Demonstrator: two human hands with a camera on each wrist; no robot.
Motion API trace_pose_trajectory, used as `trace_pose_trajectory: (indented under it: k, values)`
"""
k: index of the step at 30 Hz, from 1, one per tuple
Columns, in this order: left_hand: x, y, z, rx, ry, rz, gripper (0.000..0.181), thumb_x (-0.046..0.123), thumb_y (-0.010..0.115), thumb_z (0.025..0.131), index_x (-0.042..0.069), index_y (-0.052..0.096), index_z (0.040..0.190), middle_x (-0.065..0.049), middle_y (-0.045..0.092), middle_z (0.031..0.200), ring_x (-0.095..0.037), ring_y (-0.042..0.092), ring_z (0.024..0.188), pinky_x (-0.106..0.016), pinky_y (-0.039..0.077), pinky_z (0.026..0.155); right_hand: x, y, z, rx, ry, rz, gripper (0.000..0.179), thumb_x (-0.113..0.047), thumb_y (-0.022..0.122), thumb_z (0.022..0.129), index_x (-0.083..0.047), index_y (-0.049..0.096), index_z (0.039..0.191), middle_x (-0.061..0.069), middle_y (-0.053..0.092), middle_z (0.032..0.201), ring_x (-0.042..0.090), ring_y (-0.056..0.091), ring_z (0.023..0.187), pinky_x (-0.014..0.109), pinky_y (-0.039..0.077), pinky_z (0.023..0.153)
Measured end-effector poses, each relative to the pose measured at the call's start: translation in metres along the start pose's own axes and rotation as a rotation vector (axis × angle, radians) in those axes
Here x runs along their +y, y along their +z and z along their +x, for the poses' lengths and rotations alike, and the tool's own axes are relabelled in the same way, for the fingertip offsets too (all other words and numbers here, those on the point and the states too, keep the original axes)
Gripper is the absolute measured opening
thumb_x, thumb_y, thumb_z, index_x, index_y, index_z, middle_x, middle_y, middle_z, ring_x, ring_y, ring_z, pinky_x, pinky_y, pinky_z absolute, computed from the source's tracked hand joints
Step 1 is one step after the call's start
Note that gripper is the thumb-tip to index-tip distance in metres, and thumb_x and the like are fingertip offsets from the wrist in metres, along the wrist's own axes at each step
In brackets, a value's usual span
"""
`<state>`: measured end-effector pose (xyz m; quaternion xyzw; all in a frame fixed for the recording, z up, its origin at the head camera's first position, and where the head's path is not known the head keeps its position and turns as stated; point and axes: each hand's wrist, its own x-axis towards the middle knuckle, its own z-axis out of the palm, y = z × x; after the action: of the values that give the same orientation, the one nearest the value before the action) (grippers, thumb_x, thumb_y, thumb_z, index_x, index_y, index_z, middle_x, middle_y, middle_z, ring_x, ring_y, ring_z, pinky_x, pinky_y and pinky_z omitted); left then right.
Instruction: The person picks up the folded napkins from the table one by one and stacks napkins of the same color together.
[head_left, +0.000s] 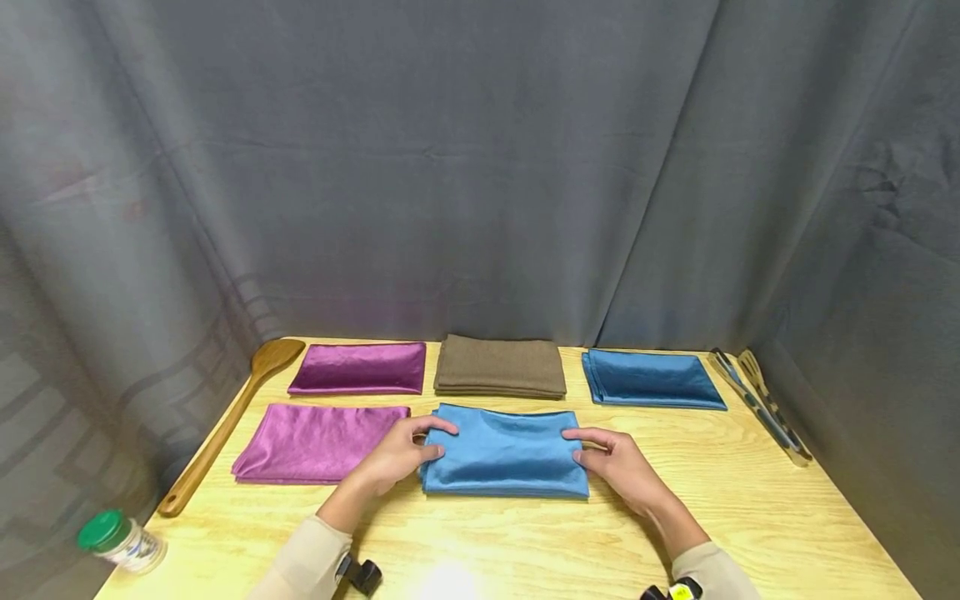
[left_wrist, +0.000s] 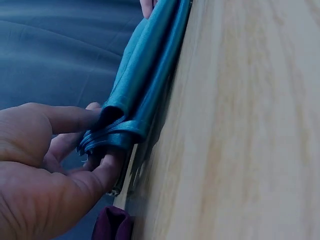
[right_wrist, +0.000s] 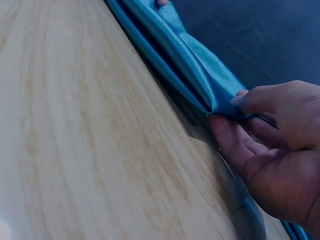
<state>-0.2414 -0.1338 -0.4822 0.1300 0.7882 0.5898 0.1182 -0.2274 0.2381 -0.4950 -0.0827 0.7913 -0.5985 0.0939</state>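
Observation:
A folded light-blue satin cloth lies at the middle of the table, its layers stacked and its long edge facing me. At its left end my left hand pinches the folded layers, thumb on top and fingers beneath, as the left wrist view shows. My right hand grips the opposite end the same way; in the right wrist view the thumb presses the cloth's upper side while fingers sit under its fold. Close beside the left hand is a folded pink-purple cloth.
Along the back lie a folded dark purple cloth, a brown cloth and a dark blue cloth. A wooden spatula and a green-lidded jar are at left. Tongs and a slotted utensil lie at right.

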Motion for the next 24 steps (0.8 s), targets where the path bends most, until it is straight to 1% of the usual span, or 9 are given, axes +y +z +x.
trace_pose_trajectory:
  k: [3, 6, 10, 13, 16, 19, 20, 22, 24]
  values:
    - [0.001, 0.001, 0.000, 0.030, -0.010, -0.024, 0.036, -0.006, 0.069, 0.088, 0.004, 0.071, 0.123, -0.022, 0.063, 0.133, -0.013, 0.056, 0.080, -0.021, 0.051, 0.069, -0.001, 0.000, 0.000, 0.003, 0.008, 0.000, 0.038, -0.009, 0.070, 0.096, 0.001, 0.067, 0.133, 0.026, 0.058, 0.145, 0.002, 0.068, 0.102, 0.023, 0.058, 0.083]
    - [0.004, 0.003, 0.001, 0.077, -0.015, -0.034, 0.037, -0.006, 0.070, 0.088, 0.004, 0.071, 0.123, -0.022, 0.062, 0.133, -0.015, 0.056, 0.086, -0.022, 0.050, 0.071, -0.002, 0.000, 0.000, 0.012, 0.019, -0.001, 0.037, -0.009, 0.070, 0.096, 0.000, 0.068, 0.132, 0.025, 0.059, 0.145, 0.003, 0.068, 0.102, 0.023, 0.058, 0.084]
    - [0.006, 0.005, 0.003, 0.148, -0.026, -0.032, 0.037, -0.005, 0.072, 0.086, 0.007, 0.073, 0.121, -0.020, 0.062, 0.136, -0.019, 0.057, 0.094, -0.024, 0.051, 0.075, -0.004, -0.001, 0.000, 0.020, 0.023, 0.009, 0.037, -0.009, 0.069, 0.096, -0.001, 0.068, 0.133, 0.024, 0.058, 0.147, 0.005, 0.068, 0.108, 0.022, 0.057, 0.088]
    - [0.006, 0.006, 0.004, 0.180, -0.037, -0.050, 0.037, -0.006, 0.073, 0.086, 0.008, 0.074, 0.120, -0.021, 0.064, 0.133, -0.019, 0.061, 0.094, -0.023, 0.053, 0.074, -0.005, -0.002, -0.001, 0.018, 0.014, 0.011, 0.038, -0.010, 0.070, 0.097, -0.002, 0.067, 0.134, 0.024, 0.058, 0.147, 0.005, 0.068, 0.108, 0.022, 0.056, 0.088]
    - [0.007, 0.007, 0.004, 0.194, -0.033, -0.064, 0.036, -0.007, 0.072, 0.086, 0.006, 0.074, 0.120, -0.022, 0.065, 0.130, -0.019, 0.066, 0.093, -0.022, 0.055, 0.074, -0.006, -0.004, -0.002, 0.026, 0.004, 0.005, 0.040, -0.011, 0.070, 0.096, -0.001, 0.066, 0.135, 0.023, 0.062, 0.142, 0.006, 0.069, 0.102, 0.022, 0.056, 0.087]
    - [0.009, 0.006, 0.004, 0.191, -0.016, -0.064, 0.037, -0.006, 0.072, 0.088, 0.005, 0.073, 0.123, -0.022, 0.064, 0.131, -0.019, 0.069, 0.095, -0.022, 0.057, 0.075, -0.008, -0.007, -0.003, 0.048, 0.000, -0.006, 0.040, -0.011, 0.071, 0.096, -0.002, 0.066, 0.134, 0.022, 0.070, 0.126, 0.005, 0.068, 0.091, 0.023, 0.056, 0.083]
    - [0.010, 0.006, 0.004, 0.188, -0.010, -0.062, 0.037, -0.005, 0.072, 0.088, 0.005, 0.073, 0.123, -0.022, 0.064, 0.132, -0.019, 0.069, 0.096, -0.022, 0.057, 0.076, -0.009, -0.008, -0.003, 0.052, -0.001, -0.008, 0.040, -0.011, 0.071, 0.096, -0.002, 0.066, 0.134, 0.021, 0.071, 0.123, 0.005, 0.067, 0.089, 0.023, 0.055, 0.083]
    - [0.012, 0.007, 0.004, 0.180, -0.008, -0.058, 0.037, -0.003, 0.073, 0.089, 0.008, 0.073, 0.124, -0.019, 0.063, 0.136, -0.020, 0.069, 0.097, -0.023, 0.057, 0.076, -0.011, -0.011, -0.003, 0.059, -0.010, -0.013, 0.039, -0.011, 0.070, 0.096, -0.002, 0.066, 0.134, 0.021, 0.070, 0.124, 0.003, 0.067, 0.091, 0.022, 0.055, 0.084]
    - [0.014, 0.008, 0.005, 0.172, -0.005, -0.044, 0.038, -0.001, 0.073, 0.090, 0.012, 0.073, 0.125, -0.014, 0.063, 0.139, -0.019, 0.069, 0.099, -0.023, 0.056, 0.077, -0.012, -0.014, -0.004, 0.067, -0.018, -0.011, 0.038, -0.011, 0.069, 0.097, -0.002, 0.066, 0.134, 0.023, 0.067, 0.132, 0.001, 0.068, 0.096, 0.021, 0.055, 0.086]
